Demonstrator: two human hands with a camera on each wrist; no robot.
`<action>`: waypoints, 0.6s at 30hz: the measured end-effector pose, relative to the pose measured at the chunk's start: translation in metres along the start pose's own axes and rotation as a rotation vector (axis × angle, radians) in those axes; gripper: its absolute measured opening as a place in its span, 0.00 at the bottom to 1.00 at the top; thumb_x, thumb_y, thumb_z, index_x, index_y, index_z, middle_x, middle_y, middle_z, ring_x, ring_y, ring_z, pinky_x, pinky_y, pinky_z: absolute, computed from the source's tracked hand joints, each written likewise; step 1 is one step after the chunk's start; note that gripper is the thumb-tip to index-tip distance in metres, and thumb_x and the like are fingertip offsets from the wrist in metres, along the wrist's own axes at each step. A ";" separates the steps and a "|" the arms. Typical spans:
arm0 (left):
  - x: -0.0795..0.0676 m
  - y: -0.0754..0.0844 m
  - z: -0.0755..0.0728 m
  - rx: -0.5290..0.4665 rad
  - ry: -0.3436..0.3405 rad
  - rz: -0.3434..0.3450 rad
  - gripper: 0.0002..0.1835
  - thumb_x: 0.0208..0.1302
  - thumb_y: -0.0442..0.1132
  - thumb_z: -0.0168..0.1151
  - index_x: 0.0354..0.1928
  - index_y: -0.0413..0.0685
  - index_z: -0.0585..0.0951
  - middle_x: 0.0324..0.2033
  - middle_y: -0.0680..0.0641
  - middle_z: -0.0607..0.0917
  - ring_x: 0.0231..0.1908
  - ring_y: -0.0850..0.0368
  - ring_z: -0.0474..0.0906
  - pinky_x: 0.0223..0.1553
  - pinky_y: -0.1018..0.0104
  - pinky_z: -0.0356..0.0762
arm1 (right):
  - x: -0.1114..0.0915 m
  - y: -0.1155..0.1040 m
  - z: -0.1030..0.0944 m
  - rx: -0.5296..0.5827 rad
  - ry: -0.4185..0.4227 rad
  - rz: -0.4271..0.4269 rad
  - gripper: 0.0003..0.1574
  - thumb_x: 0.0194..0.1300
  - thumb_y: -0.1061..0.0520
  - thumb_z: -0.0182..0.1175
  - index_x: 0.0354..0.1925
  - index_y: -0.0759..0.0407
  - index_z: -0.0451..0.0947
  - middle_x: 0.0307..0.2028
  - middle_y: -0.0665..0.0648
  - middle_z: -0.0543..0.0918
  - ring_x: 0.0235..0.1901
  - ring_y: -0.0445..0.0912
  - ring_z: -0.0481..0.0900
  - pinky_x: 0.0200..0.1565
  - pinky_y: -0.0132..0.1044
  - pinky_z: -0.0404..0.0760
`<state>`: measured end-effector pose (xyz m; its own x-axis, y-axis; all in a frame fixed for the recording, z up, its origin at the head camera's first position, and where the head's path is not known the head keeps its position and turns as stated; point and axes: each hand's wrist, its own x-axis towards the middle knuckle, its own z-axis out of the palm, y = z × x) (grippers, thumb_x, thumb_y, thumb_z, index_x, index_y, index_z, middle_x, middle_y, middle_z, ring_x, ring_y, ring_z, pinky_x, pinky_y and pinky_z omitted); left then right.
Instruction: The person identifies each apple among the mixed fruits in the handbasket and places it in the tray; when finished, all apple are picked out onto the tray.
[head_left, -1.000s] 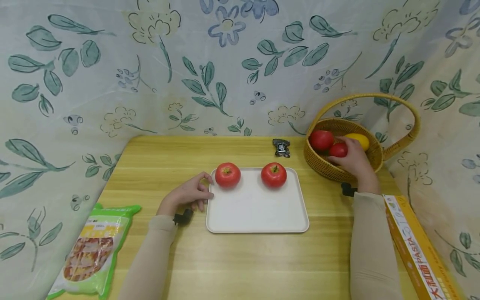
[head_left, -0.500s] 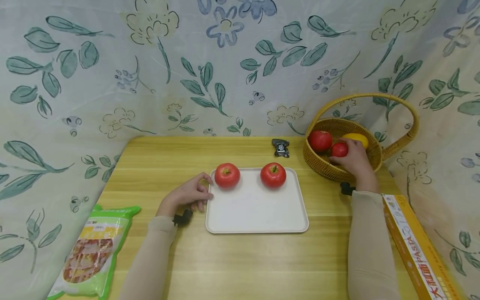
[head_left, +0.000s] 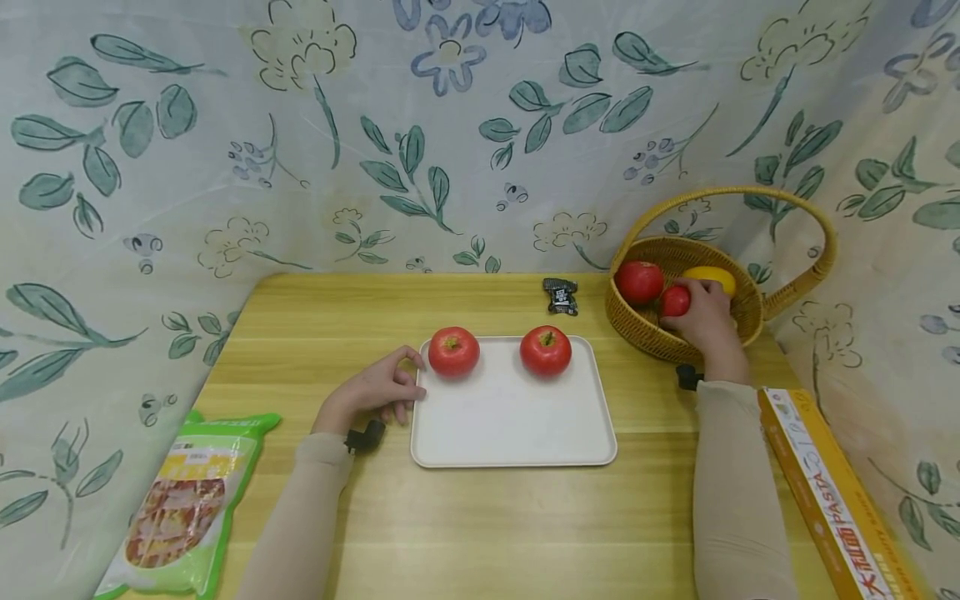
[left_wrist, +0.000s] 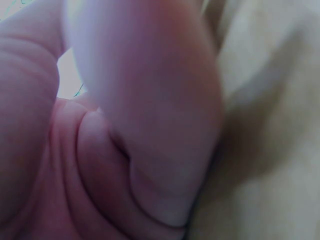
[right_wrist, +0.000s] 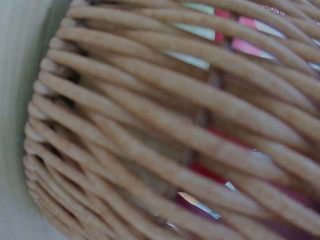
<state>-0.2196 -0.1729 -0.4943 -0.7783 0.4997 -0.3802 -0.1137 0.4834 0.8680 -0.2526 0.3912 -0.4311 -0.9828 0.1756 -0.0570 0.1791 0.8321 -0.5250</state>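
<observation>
In the head view, a wicker basket (head_left: 651, 335) with a tall handle stands at the back right. My right hand (head_left: 708, 315) reaches into it and grips a small red fruit (head_left: 676, 301), with the thumb at its near side. Beside that lie a larger red fruit (head_left: 639, 282) and a yellow fruit (head_left: 714, 276). My left hand (head_left: 377, 385) rests at the left rim of a white tray (head_left: 517, 425), thumb and index fingertips touching the rim. Two red apples (head_left: 453, 352) sit along the tray's back edge. Woven basket wall (right_wrist: 150, 120) fills the right wrist view and hides that hand.
A small black packet (head_left: 561, 296) lies near the table's back edge. On the left is a green food bag (head_left: 180, 500); on the right, a long yellow pasta box (head_left: 832, 492) beside my right forearm. Patterned cloth hangs behind the table (head_left: 480, 533).
My right hand has shifted slightly left and its fingers have settled around the small red fruit inside the basket. The left hand and tray have stayed put.
</observation>
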 end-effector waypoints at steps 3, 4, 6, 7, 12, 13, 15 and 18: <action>0.000 0.000 0.000 -0.002 0.002 -0.004 0.29 0.68 0.45 0.73 0.63 0.54 0.67 0.28 0.46 0.86 0.18 0.55 0.82 0.19 0.68 0.77 | 0.000 -0.001 0.000 -0.006 0.008 0.003 0.49 0.68 0.55 0.69 0.79 0.61 0.59 0.77 0.80 0.48 0.73 0.81 0.51 0.63 0.81 0.65; 0.000 0.000 0.000 -0.002 0.001 -0.003 0.29 0.68 0.45 0.73 0.63 0.54 0.67 0.28 0.46 0.86 0.18 0.55 0.82 0.19 0.68 0.77 | 0.000 -0.001 0.000 -0.008 0.010 0.002 0.48 0.68 0.55 0.69 0.78 0.62 0.59 0.77 0.80 0.48 0.74 0.81 0.51 0.63 0.81 0.65; 0.000 0.001 0.000 -0.009 0.000 -0.005 0.29 0.68 0.44 0.73 0.63 0.54 0.67 0.28 0.46 0.86 0.18 0.55 0.82 0.19 0.68 0.77 | 0.000 -0.001 0.000 -0.008 0.016 0.000 0.48 0.68 0.56 0.69 0.78 0.62 0.60 0.77 0.80 0.49 0.74 0.81 0.51 0.63 0.81 0.65; 0.000 0.001 0.000 -0.013 0.000 -0.005 0.29 0.68 0.44 0.73 0.64 0.54 0.67 0.29 0.46 0.86 0.19 0.55 0.82 0.19 0.68 0.77 | 0.000 -0.001 0.001 -0.007 0.019 -0.001 0.48 0.68 0.55 0.70 0.78 0.62 0.60 0.78 0.80 0.49 0.74 0.81 0.51 0.63 0.81 0.65; -0.001 0.000 0.000 -0.023 0.000 0.000 0.29 0.68 0.44 0.73 0.64 0.53 0.67 0.29 0.45 0.86 0.19 0.56 0.82 0.19 0.67 0.78 | 0.000 -0.001 0.001 -0.009 0.031 -0.007 0.47 0.68 0.55 0.69 0.77 0.62 0.61 0.77 0.80 0.50 0.73 0.80 0.52 0.63 0.81 0.66; -0.001 0.000 0.000 -0.024 -0.001 0.000 0.29 0.68 0.44 0.73 0.64 0.53 0.67 0.29 0.45 0.86 0.18 0.56 0.82 0.19 0.67 0.78 | 0.000 -0.001 0.001 -0.011 0.034 -0.009 0.47 0.68 0.55 0.69 0.77 0.62 0.61 0.77 0.80 0.51 0.73 0.80 0.53 0.63 0.81 0.66; 0.000 0.001 0.000 -0.028 -0.001 -0.002 0.29 0.68 0.44 0.73 0.64 0.53 0.67 0.29 0.45 0.86 0.19 0.56 0.82 0.19 0.68 0.78 | -0.001 -0.001 0.001 -0.018 0.046 -0.013 0.47 0.68 0.55 0.70 0.77 0.63 0.61 0.76 0.80 0.53 0.72 0.80 0.55 0.64 0.81 0.67; 0.000 0.000 0.001 -0.032 -0.003 -0.005 0.29 0.68 0.44 0.73 0.64 0.53 0.67 0.29 0.45 0.86 0.19 0.55 0.83 0.19 0.67 0.78 | -0.003 0.000 0.001 -0.023 0.071 -0.032 0.46 0.68 0.54 0.70 0.76 0.65 0.62 0.74 0.81 0.57 0.70 0.79 0.59 0.64 0.80 0.67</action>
<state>-0.2188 -0.1723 -0.4939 -0.7755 0.4999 -0.3856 -0.1373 0.4627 0.8758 -0.2502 0.3901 -0.4316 -0.9826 0.1849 0.0201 0.1495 0.8496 -0.5057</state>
